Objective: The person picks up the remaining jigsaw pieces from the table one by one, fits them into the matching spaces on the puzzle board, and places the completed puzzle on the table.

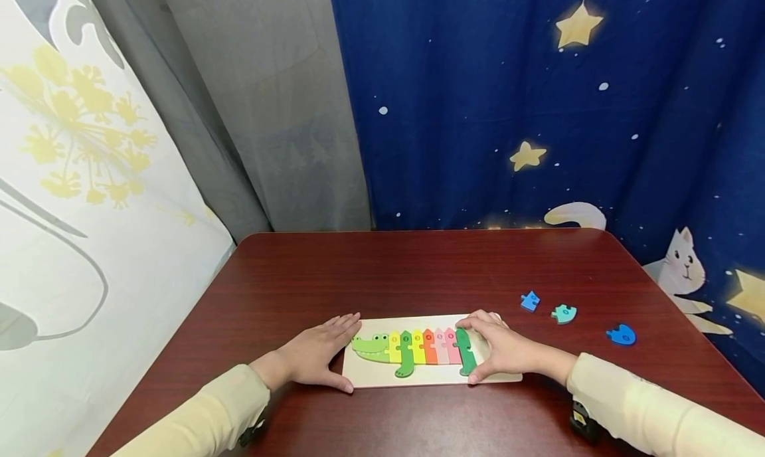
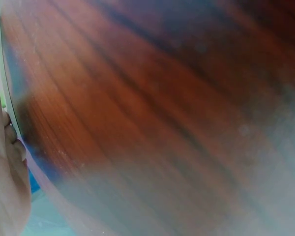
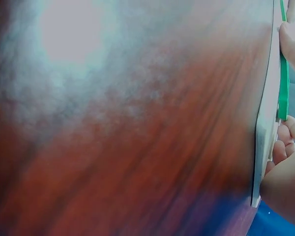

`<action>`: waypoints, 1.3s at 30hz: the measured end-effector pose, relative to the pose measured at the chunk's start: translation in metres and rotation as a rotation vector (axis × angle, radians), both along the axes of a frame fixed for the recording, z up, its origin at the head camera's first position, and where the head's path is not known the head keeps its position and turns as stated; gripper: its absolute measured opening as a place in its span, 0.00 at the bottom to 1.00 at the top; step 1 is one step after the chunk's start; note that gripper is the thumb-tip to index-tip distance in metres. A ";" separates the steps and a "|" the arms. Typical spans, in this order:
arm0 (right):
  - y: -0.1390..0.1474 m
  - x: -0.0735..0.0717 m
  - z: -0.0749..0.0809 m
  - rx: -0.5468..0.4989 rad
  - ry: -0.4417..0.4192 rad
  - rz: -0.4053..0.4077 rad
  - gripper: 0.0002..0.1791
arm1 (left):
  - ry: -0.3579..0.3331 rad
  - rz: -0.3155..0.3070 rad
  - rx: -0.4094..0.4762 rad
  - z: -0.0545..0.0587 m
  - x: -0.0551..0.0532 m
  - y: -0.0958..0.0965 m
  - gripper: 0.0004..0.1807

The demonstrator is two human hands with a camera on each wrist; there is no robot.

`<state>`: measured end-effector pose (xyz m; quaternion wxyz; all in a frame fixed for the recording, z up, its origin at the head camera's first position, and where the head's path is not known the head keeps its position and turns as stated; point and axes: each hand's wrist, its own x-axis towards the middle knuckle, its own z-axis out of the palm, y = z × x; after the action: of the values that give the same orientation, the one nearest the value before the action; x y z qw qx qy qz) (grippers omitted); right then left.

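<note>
A pale wooden puzzle board (image 1: 376, 379) lies on the table, bearing a crocodile made of colourful pieces: a light green head (image 1: 372, 348) at left, then yellow, green, orange and pink pieces. My left hand (image 1: 317, 352) rests at the board's left edge, fingers straight and thumb spread. With thumb and index finger, my right hand (image 1: 499, 345) pinches a dark green leg puzzle piece (image 1: 465, 352) at its two ends, at the right of the row. In the right wrist view this green piece (image 3: 284, 91) stands a little proud of the board's surface.
Three loose puzzle pieces lie on the table right of the board: a blue one (image 1: 529, 301), a teal one (image 1: 564, 314) and a rounded blue one (image 1: 621, 335). The dark red table (image 1: 382, 271) meets curtains behind.
</note>
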<state>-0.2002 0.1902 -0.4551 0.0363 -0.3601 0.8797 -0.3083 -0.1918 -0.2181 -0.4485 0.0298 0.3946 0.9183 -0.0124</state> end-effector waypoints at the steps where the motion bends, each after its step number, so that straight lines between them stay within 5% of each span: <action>1: 0.000 0.000 -0.001 -0.002 -0.001 0.000 0.51 | -0.001 0.000 0.001 0.000 0.000 0.000 0.64; 39: 0.003 -0.005 -0.004 -0.012 -0.001 0.012 0.51 | 0.011 -0.002 0.001 -0.002 0.000 0.001 0.64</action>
<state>-0.2048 0.1934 -0.4586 0.0366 -0.3656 0.8755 -0.3138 -0.1918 -0.2174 -0.4504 0.0248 0.3955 0.9180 -0.0141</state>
